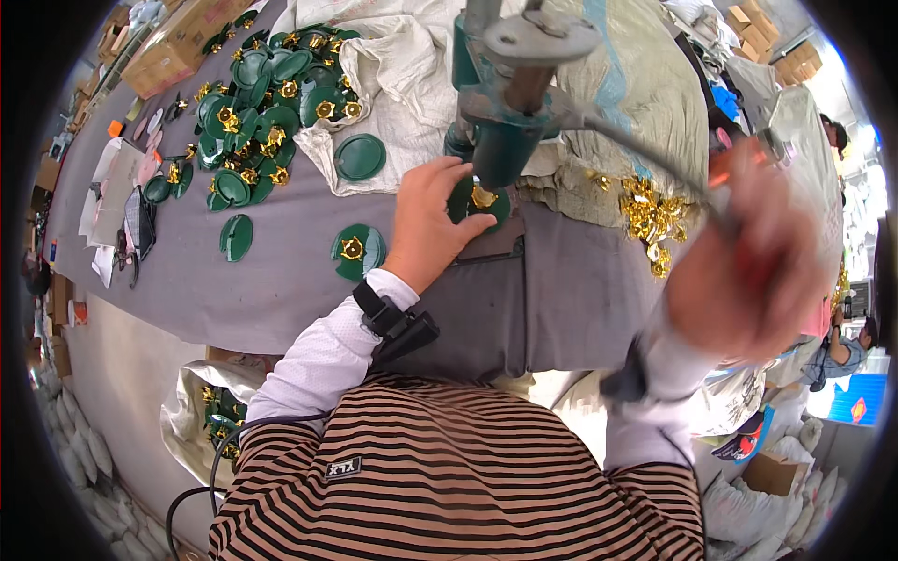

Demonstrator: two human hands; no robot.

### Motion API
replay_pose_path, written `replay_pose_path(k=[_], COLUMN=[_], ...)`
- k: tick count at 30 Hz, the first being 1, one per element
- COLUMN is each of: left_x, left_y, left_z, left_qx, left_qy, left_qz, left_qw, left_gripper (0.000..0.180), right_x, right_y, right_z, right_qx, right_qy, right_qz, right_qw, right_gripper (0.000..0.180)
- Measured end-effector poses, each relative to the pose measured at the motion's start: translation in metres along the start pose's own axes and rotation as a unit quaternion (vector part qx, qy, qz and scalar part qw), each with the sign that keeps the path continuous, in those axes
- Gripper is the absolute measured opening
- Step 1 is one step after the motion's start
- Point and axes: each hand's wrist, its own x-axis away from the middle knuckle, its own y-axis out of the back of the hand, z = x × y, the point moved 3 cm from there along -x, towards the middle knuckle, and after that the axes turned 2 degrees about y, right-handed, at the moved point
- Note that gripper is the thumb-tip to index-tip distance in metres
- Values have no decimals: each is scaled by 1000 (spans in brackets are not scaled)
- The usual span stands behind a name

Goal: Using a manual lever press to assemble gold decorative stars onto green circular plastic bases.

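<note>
My left hand point(428, 220) holds a green disc with a gold fitting point(485, 199) under the head of a green hand press point(510, 103). Its fingers pinch the disc's edge at the press base. My right hand point(748, 271), blurred by motion, grips the red-handled end of the press lever point(655, 159), which runs from the press out to the right. Another finished green disc with a gold centre point(356, 251) lies on the grey table point(281, 280) just left of my left wrist.
A heap of green discs with gold fittings point(267, 103) covers the table's far left. Loose gold fittings point(650, 220) lie in a pile right of the press. White sacks point(402, 65) sit behind. Cardboard boxes point(173, 47) stand at the far left, another person point(837, 351) at the right.
</note>
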Motion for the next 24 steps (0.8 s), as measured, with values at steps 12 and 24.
replay_pose_path(k=[12,24], left_x=[-5,24], left_y=[-23,115], left_z=[2,30], left_qx=[58,-131], left_qy=[48,106], left_qz=[27,191], left_qw=[997,967], left_gripper=[54,41], right_x=[16,-159], right_y=[21,-8], right_z=[76,-39], right_qx=[-20,54], right_qy=[56,-70], right_qz=[73,-19], right_qw=[996,996], right_gripper=[37,33])
